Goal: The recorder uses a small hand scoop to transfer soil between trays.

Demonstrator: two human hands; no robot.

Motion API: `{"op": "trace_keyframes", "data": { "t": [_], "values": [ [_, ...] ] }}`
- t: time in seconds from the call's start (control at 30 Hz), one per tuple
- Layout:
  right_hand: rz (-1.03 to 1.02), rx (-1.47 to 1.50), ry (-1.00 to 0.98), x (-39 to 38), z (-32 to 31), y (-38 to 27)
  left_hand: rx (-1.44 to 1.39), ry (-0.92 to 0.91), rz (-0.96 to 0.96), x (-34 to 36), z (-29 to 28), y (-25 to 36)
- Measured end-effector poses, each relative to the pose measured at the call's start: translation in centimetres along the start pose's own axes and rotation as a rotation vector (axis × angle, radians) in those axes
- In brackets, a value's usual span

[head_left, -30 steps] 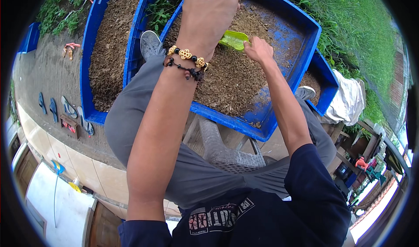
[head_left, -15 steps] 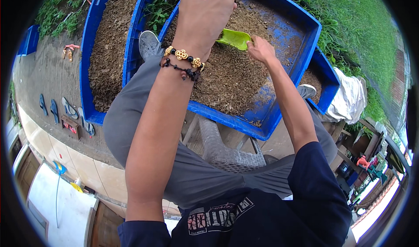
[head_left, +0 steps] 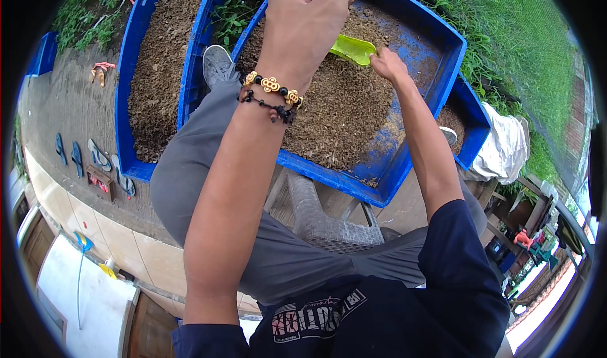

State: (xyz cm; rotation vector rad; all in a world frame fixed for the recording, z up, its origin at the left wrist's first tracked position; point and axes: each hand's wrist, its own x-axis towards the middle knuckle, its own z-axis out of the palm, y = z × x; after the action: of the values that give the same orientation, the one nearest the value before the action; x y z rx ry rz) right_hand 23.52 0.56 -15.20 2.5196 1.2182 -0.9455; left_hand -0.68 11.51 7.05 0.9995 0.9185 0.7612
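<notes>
My right hand point(head_left: 388, 65) is closed round the handle of a bright green scoop point(head_left: 354, 50). The scoop lies low over brown crumbly material point(head_left: 332, 118) in a large blue tray point(head_left: 338, 180). Its left end passes behind my left wrist, so part of it is hidden. At the top edge, over the far side of the tray, my left hand point(head_left: 311, 10) has its fingers curled together. What those fingers pinch, if anything, is cut off by the picture's edge. Two beaded bracelets point(head_left: 272, 92) circle the left wrist.
To the left stands another blue tray point(head_left: 123, 105) of brown material. A smaller blue bin point(head_left: 479, 127) and a white sack point(head_left: 504, 144) sit at the right. Between my legs is a grey woven seat point(head_left: 319, 222). Several sandals point(head_left: 77, 160) rest on the ground; grass point(head_left: 442, 17) grows beyond.
My right hand and the green scoop have moved a little to the right and upward. The left hand has shifted slightly right, its fingers still curled.
</notes>
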Motion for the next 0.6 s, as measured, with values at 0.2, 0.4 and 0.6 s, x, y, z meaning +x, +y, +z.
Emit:
{"op": "trace_keyframes", "data": {
  "t": [0.2, 0.4, 0.6],
  "values": [
    [-0.004, -0.018, 0.015, 1.4, 0.8, -0.1, -0.029, 0.003, -0.078, 0.3, 0.6, -0.1],
    [-0.172, -0.01, 0.104, -1.7, -3.8, -4.2, 0.0, 0.009, -0.037, 0.5, 0.0, -0.9],
    [-0.212, -0.025, 0.194, -1.4, -5.6, -3.5, 0.057, 0.024, 0.013, 0.5, -0.2, -0.9]
  ]
}}
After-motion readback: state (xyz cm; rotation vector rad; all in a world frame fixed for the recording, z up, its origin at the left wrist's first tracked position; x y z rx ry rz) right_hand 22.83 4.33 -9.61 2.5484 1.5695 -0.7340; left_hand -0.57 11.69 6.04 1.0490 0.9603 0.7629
